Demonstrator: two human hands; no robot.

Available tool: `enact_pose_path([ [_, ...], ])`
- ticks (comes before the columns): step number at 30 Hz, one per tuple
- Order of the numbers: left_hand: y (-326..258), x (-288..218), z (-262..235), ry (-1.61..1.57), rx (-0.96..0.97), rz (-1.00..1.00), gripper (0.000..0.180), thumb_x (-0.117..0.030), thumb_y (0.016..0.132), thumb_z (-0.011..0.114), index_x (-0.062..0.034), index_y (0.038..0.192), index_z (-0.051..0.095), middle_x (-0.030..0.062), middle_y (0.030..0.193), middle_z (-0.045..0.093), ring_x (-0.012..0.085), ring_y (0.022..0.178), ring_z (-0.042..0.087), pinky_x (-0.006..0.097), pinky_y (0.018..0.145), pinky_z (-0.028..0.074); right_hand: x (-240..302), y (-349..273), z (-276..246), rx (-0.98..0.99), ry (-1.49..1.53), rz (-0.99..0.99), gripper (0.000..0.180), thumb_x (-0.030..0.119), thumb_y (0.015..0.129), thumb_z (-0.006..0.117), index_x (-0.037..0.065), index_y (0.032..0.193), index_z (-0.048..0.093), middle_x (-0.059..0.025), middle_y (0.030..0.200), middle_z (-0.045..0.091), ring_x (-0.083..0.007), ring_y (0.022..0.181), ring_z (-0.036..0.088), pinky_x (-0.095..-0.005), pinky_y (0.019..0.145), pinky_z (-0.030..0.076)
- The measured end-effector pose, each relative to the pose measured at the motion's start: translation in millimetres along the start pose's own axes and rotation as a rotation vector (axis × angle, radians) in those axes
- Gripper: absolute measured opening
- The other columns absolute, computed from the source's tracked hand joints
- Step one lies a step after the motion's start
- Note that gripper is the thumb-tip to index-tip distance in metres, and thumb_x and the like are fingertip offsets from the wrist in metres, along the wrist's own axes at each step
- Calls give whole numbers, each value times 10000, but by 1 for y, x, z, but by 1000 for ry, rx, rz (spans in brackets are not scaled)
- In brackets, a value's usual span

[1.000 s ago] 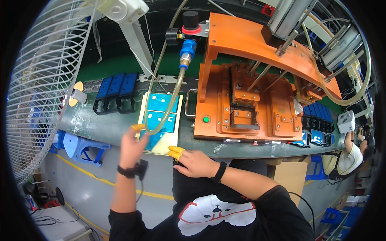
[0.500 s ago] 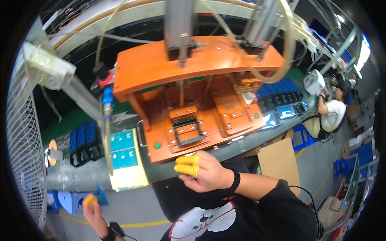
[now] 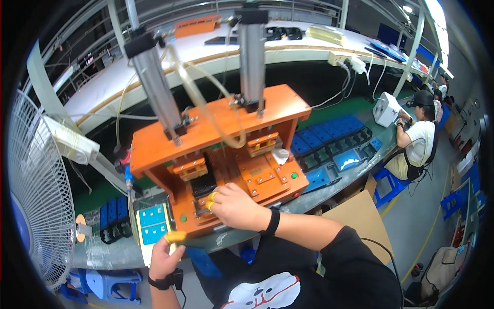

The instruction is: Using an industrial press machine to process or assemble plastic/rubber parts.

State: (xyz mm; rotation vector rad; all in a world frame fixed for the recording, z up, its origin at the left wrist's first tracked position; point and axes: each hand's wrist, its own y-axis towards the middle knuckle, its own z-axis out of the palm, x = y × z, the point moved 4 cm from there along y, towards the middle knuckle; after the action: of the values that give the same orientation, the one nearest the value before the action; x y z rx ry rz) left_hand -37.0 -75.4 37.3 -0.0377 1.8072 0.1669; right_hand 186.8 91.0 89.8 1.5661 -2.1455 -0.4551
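My right hand (image 3: 236, 207), with yellow finger cots, reaches over the front of an orange press (image 3: 221, 123). Its fingers are bent down at the left fixture, beside a black plastic part (image 3: 203, 185) lying there. What the fingertips grip is hidden. My left hand (image 3: 164, 260) is at the bench edge, just in front of a pale yellow sheet with teal panels (image 3: 153, 216). A yellow cot covers its forefinger, and the thumb stands apart from it with nothing visible between.
Blue and black trays (image 3: 329, 135) line the bench right of the press; smaller ones (image 3: 114, 215) stand left. A large fan (image 3: 41, 206) is at far left. Cardboard (image 3: 355, 216) lies at the right front. A co-worker (image 3: 419, 136) sits farther right. Green and red buttons (image 3: 295, 185) face me.
My right hand has moved from in front of the press onto its left fixture. My left hand has risen toward the bench edge. The whole view has shifted, showing more of the shelf behind.
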Motion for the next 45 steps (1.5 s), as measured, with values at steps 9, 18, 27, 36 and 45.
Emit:
enact_pose_path([
  [9,136,-28,12,591,-29,196,314,-104,934,688,8,1224,647,191,1156,694,324,1109,668,396,970,512,-45,-152,-159,-259,609,419,195,142,936,745,9,1078,742,-112,895,713,-244,763,682,-337,715,529],
  [18,237,34,-1,874,-4,-43,440,-278,1022,559,-90,1419,527,136,1421,602,306,1308,576,389,1132,466,-75,-359,-133,-1215,1396,634,261,237,1070,579,28,1220,624,-126,1108,725,-315,1009,717,-524,991,557],
  [27,241,78,-31,796,46,-70,534,-430,997,507,-113,1426,529,186,1433,549,416,1300,536,582,1027,475,-159,-403,-157,-1543,1483,639,282,268,1080,573,86,1293,604,-125,1248,692,-277,1152,677,-416,1022,547],
  [36,229,26,-14,736,39,-36,474,-314,1006,538,-47,1398,544,191,1403,579,374,1290,554,522,1055,460,-292,-327,-312,-1564,1371,270,261,204,1089,540,-11,1231,581,-237,1239,659,-322,1183,656,-451,1111,496],
  [45,161,-4,9,583,-76,-57,416,-198,1015,569,19,1370,559,197,1373,609,332,1280,572,463,1084,444,-501,-178,-402,-1693,1160,451,369,235,1087,541,-21,1332,438,-195,1192,574,-351,1163,642,-449,1055,556],
])
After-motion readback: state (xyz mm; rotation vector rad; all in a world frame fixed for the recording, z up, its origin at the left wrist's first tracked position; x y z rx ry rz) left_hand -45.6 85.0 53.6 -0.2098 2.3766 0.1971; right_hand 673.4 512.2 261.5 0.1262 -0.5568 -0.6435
